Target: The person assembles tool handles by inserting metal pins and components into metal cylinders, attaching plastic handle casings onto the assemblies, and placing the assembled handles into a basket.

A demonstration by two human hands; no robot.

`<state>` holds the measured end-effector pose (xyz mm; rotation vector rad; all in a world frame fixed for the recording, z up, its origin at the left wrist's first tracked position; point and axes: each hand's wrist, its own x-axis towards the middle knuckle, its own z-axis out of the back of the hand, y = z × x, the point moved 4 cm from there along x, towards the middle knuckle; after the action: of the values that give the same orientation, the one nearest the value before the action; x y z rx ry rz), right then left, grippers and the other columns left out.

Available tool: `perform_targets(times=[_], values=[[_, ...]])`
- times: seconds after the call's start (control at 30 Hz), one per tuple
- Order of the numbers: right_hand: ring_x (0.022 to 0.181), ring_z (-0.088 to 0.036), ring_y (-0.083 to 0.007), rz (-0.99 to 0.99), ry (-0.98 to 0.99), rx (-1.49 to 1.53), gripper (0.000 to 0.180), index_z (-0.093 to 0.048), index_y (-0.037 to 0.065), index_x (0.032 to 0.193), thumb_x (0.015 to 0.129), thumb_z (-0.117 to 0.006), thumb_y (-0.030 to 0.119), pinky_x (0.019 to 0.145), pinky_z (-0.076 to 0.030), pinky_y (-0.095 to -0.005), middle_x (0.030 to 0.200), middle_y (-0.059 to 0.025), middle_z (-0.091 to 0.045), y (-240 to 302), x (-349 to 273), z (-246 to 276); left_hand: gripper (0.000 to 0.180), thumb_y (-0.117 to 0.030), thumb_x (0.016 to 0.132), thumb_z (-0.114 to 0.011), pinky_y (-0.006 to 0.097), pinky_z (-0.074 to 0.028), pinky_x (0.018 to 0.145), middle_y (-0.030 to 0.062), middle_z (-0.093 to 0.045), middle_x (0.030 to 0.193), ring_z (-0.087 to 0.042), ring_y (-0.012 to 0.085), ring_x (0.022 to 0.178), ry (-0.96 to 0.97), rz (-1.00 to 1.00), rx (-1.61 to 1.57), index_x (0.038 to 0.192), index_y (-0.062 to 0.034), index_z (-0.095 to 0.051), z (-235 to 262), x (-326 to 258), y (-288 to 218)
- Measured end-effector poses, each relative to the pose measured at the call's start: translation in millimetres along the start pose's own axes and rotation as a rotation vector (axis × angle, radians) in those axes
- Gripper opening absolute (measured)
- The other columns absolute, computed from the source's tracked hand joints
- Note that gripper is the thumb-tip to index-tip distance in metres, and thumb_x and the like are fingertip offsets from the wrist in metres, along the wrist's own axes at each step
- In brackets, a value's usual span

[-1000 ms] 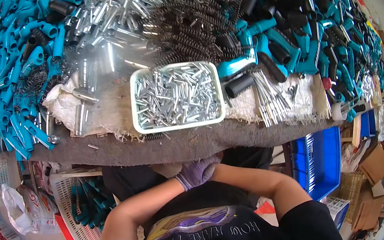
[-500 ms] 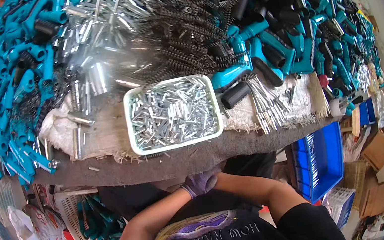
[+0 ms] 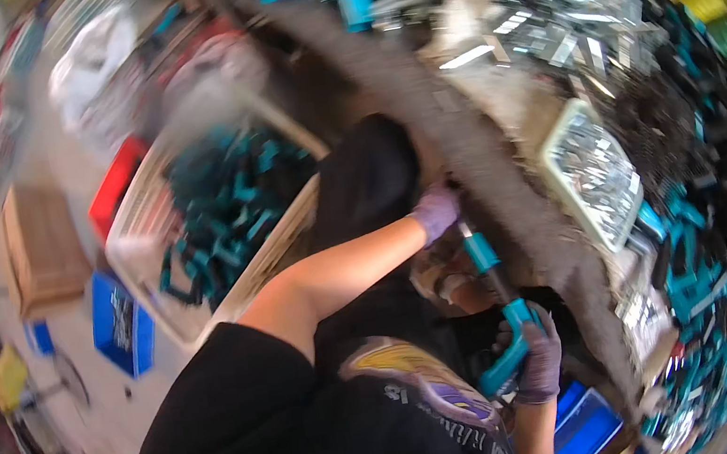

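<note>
A teal and black tool with a bent, pistol-like handle [image 3: 518, 317] slants up from my right hand [image 3: 539, 359], whose gloved fingers are wrapped round the handle. Its straight barrel ends in a thin silver tip close beside my left hand [image 3: 437, 212]. That hand, in a purple glove, is curled near the table edge; its fingers are partly hidden, and what they hold does not show. On the table to the right lies a pale tray [image 3: 562, 186] of short metal pins. The exact kind of the teal tool is not clear.
A white crate [image 3: 136, 280] with many teal tools [image 3: 231, 200] stands on the floor at the left, by a red bin [image 3: 115, 185] and a cardboard box [image 3: 43, 244]. The table edge [image 3: 508, 176] runs diagonally. Teal parts [image 3: 694, 270] heap beyond it; a blue bin [image 3: 587, 434] stands lower right.
The view has swung left and tilted, bringing the crate more fully into sight. My hands, earlier together below the table edge, are now apart, and the teal tool shows in my right hand.
</note>
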<state>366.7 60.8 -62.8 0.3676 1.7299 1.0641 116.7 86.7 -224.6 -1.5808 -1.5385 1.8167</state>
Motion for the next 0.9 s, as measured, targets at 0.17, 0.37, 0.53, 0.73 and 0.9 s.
perform_targets(times=[0.17,0.37,0.53,0.73,0.9], values=[[0.074,-0.059,-0.0133,-0.374,0.237,0.833,0.052,-0.047,0.001,0.115,0.086,-0.064,0.040,0.061,-0.050,-0.0264,0.097,-0.0103,-0.056,-55,2,-24,0.042,-0.015,0.084,-0.058,0.044,-0.055,0.074,0.0096,-0.063,0.091,-0.061,0.0260,0.082,-0.320,-0.322,-0.487,0.125,-0.0079,-0.051,50,-40,-68],[0.077,-0.058,-0.0168,1.351,0.177,-1.492,0.046,-0.056,0.000,0.115,0.077,-0.074,0.018,0.067,-0.049,-0.0307,0.095,-0.0088,-0.060,32,-23,-79,0.015,-0.020,0.090,-0.054,0.047,-0.055,0.067,0.0049,-0.054,0.067,-0.057,0.0236,0.061,-0.114,-0.016,-1.223,0.099,-0.0078,-0.055,97,-99,-71],[0.082,-0.060,-0.0252,1.001,0.179,-0.960,0.040,-0.059,-0.001,0.110,0.075,-0.073,0.014,0.073,-0.049,-0.0344,0.095,-0.0147,-0.062,21,-18,-100,0.015,-0.024,0.089,-0.056,0.049,-0.055,0.072,0.0049,-0.051,0.060,-0.059,0.0239,0.062,-0.172,-0.194,-1.279,0.090,-0.0097,-0.054,118,-145,-81],[0.091,-0.061,-0.0365,1.132,0.451,-1.079,0.051,-0.055,0.001,0.115,0.074,-0.075,0.022,0.080,-0.050,-0.0422,0.101,-0.0188,-0.063,-3,-14,-248,0.020,-0.025,0.085,-0.063,0.044,-0.053,0.069,0.0043,-0.055,0.069,-0.058,0.0241,0.067,-0.292,-0.128,-1.162,0.090,-0.0079,-0.053,181,-187,-44],[0.100,-0.060,-0.0315,1.199,0.602,-1.189,0.048,-0.058,0.005,0.114,0.074,-0.074,0.025,0.086,-0.048,-0.0398,0.108,-0.0139,-0.062,5,-4,-224,0.030,-0.031,0.077,-0.068,0.035,-0.053,0.063,0.0079,-0.065,0.081,-0.063,0.0204,0.072,-0.413,-0.018,-0.709,0.093,-0.0076,-0.059,338,-213,19]])
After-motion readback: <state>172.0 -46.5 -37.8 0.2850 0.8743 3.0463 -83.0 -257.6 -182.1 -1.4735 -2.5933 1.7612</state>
